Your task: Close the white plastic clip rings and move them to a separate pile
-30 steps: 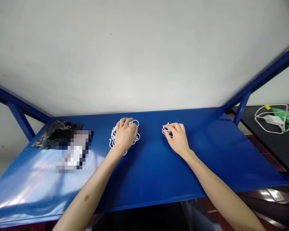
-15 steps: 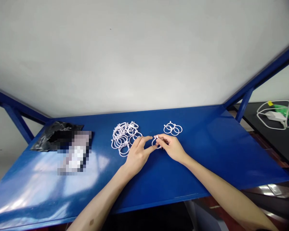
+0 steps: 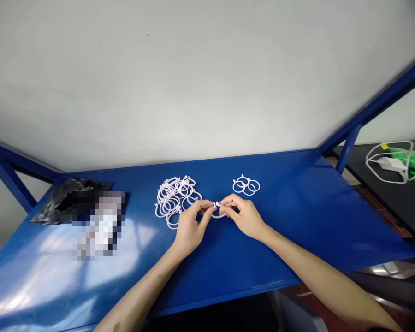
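Note:
Between my two hands is a white plastic ring (image 3: 218, 216) with a small knobbed clasp at its top, like a shower curtain ring. My left hand (image 3: 192, 226) pinches the left side of the clasp between thumb and fingers. From the other side, my right hand (image 3: 244, 215) pinches it too, and fingertips cover part of the ring. A heap of similar white rings (image 3: 168, 207) lies just left of my left hand, partly hidden behind it. Beyond my right hand, a few overlapping white rings (image 3: 246, 185) form a smaller group.
The blue table (image 3: 290, 198) backs onto a pale wall. At its left lie a black plastic bag (image 3: 51, 205) and a blurred-out item (image 3: 105, 223). Blue frame bars rise at both sides. On a black table at right are a white cable (image 3: 368, 161) and green plastic (image 3: 406, 159).
My left hand has closed onto the ring, where its fingers were spread apart before. The ring has moved slightly left and turned, with its clasp now between both hands.

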Motion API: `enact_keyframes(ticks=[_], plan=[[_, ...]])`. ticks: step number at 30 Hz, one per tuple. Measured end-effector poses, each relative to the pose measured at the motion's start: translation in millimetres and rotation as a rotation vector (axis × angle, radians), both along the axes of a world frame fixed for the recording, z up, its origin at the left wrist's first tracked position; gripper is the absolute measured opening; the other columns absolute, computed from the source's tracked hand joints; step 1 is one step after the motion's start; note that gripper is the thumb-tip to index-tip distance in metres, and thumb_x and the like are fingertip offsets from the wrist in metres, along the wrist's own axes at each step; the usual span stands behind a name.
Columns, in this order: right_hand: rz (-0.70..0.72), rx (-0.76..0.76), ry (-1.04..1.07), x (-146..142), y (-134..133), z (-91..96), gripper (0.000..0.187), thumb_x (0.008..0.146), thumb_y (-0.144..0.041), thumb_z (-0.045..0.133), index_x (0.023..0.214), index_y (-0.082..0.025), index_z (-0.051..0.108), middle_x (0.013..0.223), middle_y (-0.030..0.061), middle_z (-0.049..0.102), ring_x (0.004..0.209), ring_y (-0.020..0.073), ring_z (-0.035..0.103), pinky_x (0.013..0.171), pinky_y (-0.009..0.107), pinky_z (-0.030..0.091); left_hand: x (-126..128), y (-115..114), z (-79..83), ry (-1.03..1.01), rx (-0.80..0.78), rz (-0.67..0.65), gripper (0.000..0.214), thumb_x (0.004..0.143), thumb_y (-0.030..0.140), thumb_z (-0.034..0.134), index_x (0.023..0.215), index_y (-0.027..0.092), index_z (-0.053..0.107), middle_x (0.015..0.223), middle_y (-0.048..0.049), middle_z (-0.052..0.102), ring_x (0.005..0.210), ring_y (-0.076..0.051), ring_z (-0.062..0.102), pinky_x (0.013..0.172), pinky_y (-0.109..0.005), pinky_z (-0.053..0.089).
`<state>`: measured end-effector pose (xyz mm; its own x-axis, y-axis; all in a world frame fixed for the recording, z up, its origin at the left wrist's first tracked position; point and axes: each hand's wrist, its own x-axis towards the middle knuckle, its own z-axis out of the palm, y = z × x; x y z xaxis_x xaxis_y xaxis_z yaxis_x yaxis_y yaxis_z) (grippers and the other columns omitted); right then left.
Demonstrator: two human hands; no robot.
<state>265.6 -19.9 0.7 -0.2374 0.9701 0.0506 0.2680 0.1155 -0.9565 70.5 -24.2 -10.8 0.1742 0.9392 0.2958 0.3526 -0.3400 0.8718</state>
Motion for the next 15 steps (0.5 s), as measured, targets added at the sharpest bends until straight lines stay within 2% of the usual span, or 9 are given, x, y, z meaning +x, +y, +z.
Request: enact_keyframes(ticks=[3,8,12,15], plan=[[-0.019,0.07,-0.033,-0.2,-1.1,1.1,0.012,0.093,-0.034,0.066,0.093,-0.022,0.069,0.087,0.0012,0.078,0.079,0.0172,0.073,0.07,0.027,0.054,-1.3,1.9,3.3,-0.086,-0.125,-0.04,0.016,0.095,0.034,0.063,0.099,0.02,0.072,0.095,-0.0036,0.077,0.081,-0.015,0.073,0.075,-0.025,0.057],[-0.003,0.108,-0.098,-1.1,-2.4,3.1,0.016,0.095,-0.034,0.065,0.088,-0.022,0.071,0.082,0.0007,0.076,0.071,0.0153,0.069,0.063,0.025,0.05,-1.2,2.3,-0.7,-0.147,-0.251,-0.051,0.022,0.092,0.04,0.068,0.097,0.02,0.076,0.098,-0.0047,0.078,0.083,-0.017,0.073,0.076,-0.026,0.057],[0.018,0.12,-0.112,-0.3,-2.8,0.3,0.015,0.096,-0.031,0.065,0.087,-0.022,0.071,0.08,0.0001,0.075,0.07,0.0148,0.069,0.064,0.025,0.05,-2.4,0.8,-3.8,-0.133,-0.238,-0.048,0.021,0.091,0.039,0.069,0.096,0.021,0.077,0.094,-0.0047,0.079,0.081,-0.017,0.073,0.075,-0.027,0.057],[0.022,0.218,-0.169,2.3,-3.9,-3.7,0.016,0.097,-0.027,0.065,0.083,-0.023,0.072,0.081,0.0001,0.074,0.074,0.0149,0.068,0.069,0.026,0.051,-4.6,-1.3,-4.4,-0.079,-0.156,-0.071,0.017,0.092,0.036,0.069,0.092,0.021,0.077,0.089,-0.0038,0.078,0.077,-0.016,0.072,0.073,-0.027,0.055]])
